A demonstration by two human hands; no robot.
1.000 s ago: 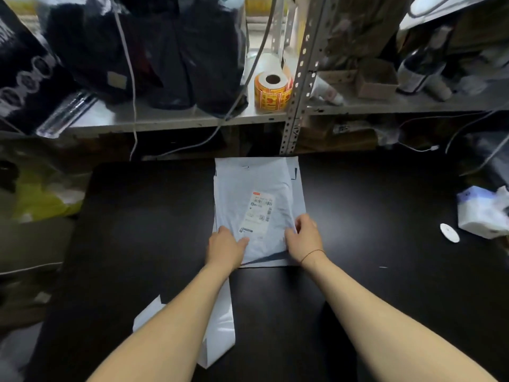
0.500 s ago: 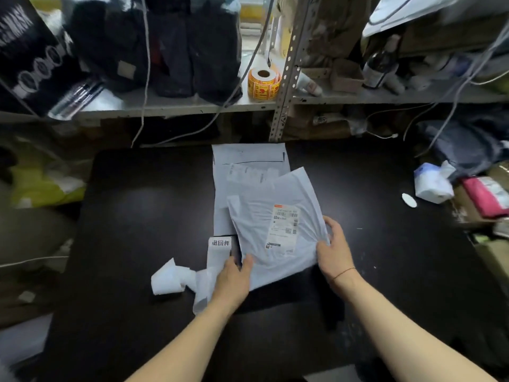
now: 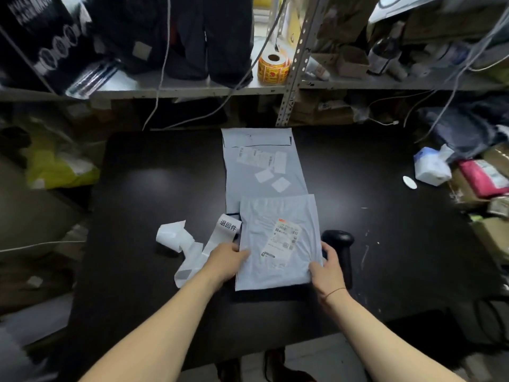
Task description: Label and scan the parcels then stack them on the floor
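Pale grey plastic wrapped the near parcel [image 3: 275, 244], a flat soft mailer that sat at the near middle of the black table [image 3: 154, 194], its printed label [image 3: 285, 238] facing up on the right half. Its far edge overlapped the near end of the far parcel [image 3: 259, 172], a longer grey mailer that lay flat and ran away toward the shelf, with several small white stickers on top. Whether the near parcel lay fully flat or was raised a little at the near edge could not be told.

Both hands held it. The left hand [image 3: 227, 261] gripped the left edge, thumb on the top face and the other fingers tucked out of sight at the edge. The right hand [image 3: 327, 268] gripped the lower right corner, thumb laid on top and fingers curled round the side.

Just right of the parcel, touching or nearly touching the right hand, a black scanner [image 3: 340, 244] lay on the table. On the left, a white paper strip [image 3: 203, 249] curled across the table, its far end printed with black characters and lying just beside the parcel's left edge; part of it passed under the left hand.

Farther right, near the table's edge, sat a white tissue pack [image 3: 431, 169] with a small white disc [image 3: 409, 182] beside it. Beyond the table a metal shelf [image 3: 192, 88] carried dark bagged goods, an orange sticker roll [image 3: 273, 66] and a dark bottle [image 3: 381, 51]. A yellow bag [image 3: 55, 169] lay off the table's left side.
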